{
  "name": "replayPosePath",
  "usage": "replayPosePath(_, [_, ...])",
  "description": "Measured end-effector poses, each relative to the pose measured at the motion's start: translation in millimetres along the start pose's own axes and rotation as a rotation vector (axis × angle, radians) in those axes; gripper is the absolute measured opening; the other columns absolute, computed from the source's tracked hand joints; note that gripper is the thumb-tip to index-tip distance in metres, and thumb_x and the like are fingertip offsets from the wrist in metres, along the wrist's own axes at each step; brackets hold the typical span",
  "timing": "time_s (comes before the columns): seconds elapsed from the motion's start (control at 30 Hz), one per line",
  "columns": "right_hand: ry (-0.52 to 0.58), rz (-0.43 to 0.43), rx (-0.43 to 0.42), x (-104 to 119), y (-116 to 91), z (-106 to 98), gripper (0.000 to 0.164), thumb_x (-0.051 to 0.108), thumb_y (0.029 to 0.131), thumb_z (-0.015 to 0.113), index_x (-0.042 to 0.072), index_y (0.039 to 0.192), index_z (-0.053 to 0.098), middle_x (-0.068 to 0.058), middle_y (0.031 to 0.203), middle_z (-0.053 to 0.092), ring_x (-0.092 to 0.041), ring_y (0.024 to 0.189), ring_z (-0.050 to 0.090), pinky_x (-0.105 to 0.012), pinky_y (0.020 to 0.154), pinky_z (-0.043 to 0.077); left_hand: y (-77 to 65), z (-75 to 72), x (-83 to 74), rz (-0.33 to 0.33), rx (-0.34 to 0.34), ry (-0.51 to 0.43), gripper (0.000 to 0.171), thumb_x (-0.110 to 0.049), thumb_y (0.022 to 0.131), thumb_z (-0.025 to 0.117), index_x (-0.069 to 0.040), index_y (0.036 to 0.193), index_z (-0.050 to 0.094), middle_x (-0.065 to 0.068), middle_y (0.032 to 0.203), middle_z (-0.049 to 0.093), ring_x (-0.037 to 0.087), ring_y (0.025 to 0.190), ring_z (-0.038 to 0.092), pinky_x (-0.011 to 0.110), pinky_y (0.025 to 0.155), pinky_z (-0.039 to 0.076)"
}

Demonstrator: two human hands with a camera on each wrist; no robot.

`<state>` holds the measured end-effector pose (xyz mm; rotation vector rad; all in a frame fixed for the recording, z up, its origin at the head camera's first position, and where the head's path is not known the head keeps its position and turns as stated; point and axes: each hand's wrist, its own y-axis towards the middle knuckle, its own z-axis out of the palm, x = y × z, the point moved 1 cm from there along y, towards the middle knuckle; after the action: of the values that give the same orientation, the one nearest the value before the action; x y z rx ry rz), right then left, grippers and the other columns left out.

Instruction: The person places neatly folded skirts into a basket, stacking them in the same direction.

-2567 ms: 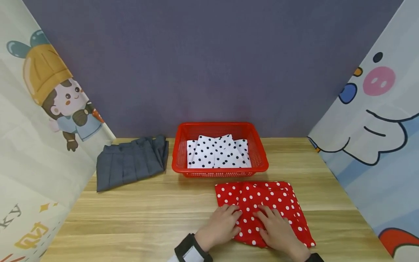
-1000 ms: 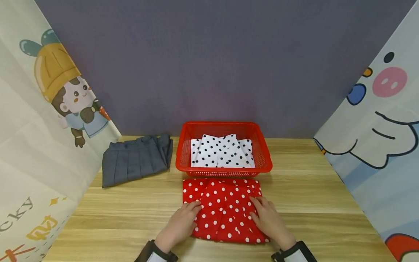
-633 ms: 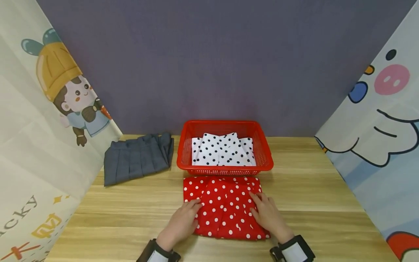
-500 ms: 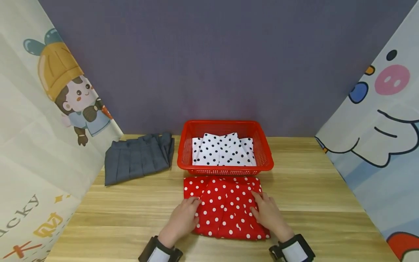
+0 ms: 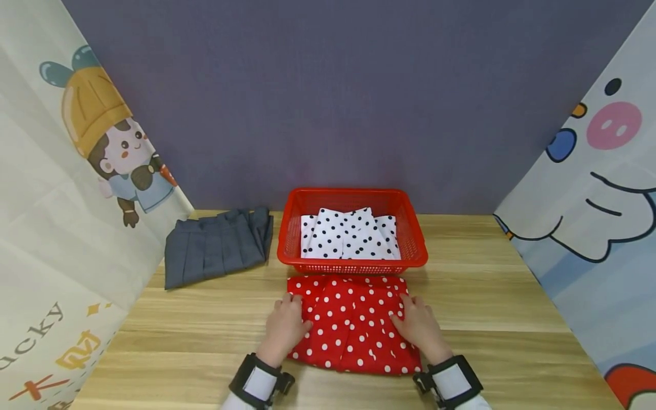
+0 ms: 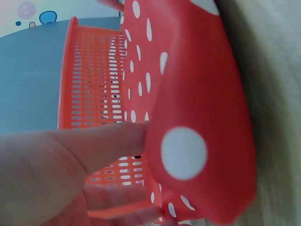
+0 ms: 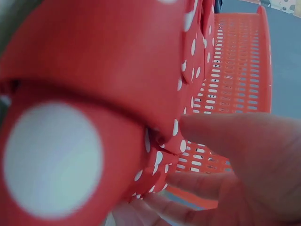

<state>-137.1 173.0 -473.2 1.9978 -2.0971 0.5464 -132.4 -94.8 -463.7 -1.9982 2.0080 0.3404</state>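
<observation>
A red skirt (image 5: 348,324) with white dots lies folded on the table, with soft pleats down its front. My left hand (image 5: 285,324) is at its left edge, thumb laid on the cloth and the other fingers along the side. At the right edge, my right hand (image 5: 420,327) touches it the same way; in the right wrist view its fingers (image 7: 188,188) are loosely spread beside the folds. The left wrist view has the left thumb (image 6: 108,141) reaching onto the red cloth, whose near edge bulges toward the camera. Both hands wear dark wrist straps.
Right behind the skirt stands a red plastic basket (image 5: 353,266), holding a folded white cloth (image 5: 348,236) with black dots. A grey pleated skirt (image 5: 217,250) lies folded at the back left. A dark wall and printed side curtains enclose the wooden table (image 5: 179,347).
The red skirt has shifted left to in front of the basket, with both hands on it. Lately the left hand has moved outward to its left edge, and the right hand slightly toward its right edge.
</observation>
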Motion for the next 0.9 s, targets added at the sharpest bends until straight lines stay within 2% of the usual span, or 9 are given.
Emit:
replayPosePath(0.17, [-0.015, 0.061, 0.047, 1.0, 0.2, 1.7, 0.069, 0.023, 0.077, 0.072, -0.008, 0.13, 0.041, -0.028, 0.114, 0.044, -0.037, 0.092, 0.049, -0.048, 0.069, 0.053, 3.4, 2.8, -2.7, -0.099, 0.034, -0.001, 0.062, -0.026, 0.062, 0.084, 0.006, 0.108, 0.058, 0.02, 0.099, 0.052, 0.027, 0.079, 0.054, 0.043, 0.065, 0.052])
replayPosePath(0.3, [-0.056, 0.069, 0.045, 0.6, -0.8, 3.4, 0.069, 0.025, 0.075, 0.074, -0.009, 0.127, 0.043, -0.026, 0.111, 0.044, -0.035, 0.089, 0.049, -0.046, 0.068, 0.053, 4.3, 4.2, -4.2, -0.144, 0.056, 0.009, 0.062, -0.026, 0.061, 0.085, 0.006, 0.106, 0.058, 0.02, 0.097, 0.051, 0.026, 0.074, 0.054, 0.041, 0.064, 0.052])
replayPosePath(0.6, [-0.091, 0.035, -0.003, 4.6, -1.6, 6.7, 0.066, 0.022, 0.074, 0.075, -0.014, 0.12, 0.045, -0.026, 0.104, 0.045, -0.032, 0.079, 0.05, -0.044, 0.066, 0.053, 4.4, 7.3, -5.9, -0.139, 0.016, 0.048, 0.06, -0.026, 0.061, 0.085, 0.008, 0.103, 0.058, 0.02, 0.091, 0.05, 0.025, 0.064, 0.053, 0.036, 0.058, 0.051])
replayPosePath(0.9, [-0.058, 0.042, -0.029, 8.2, 1.1, 9.4, 0.062, 0.016, 0.074, 0.074, -0.018, 0.116, 0.043, -0.029, 0.102, 0.045, -0.032, 0.076, 0.052, -0.046, 0.068, 0.054, 5.1, 11.4, -8.9, -0.123, -0.01, -0.008, 0.052, -0.019, 0.062, 0.083, 0.007, 0.1, 0.057, 0.017, 0.084, 0.05, 0.024, 0.06, 0.052, 0.036, 0.053, 0.05])
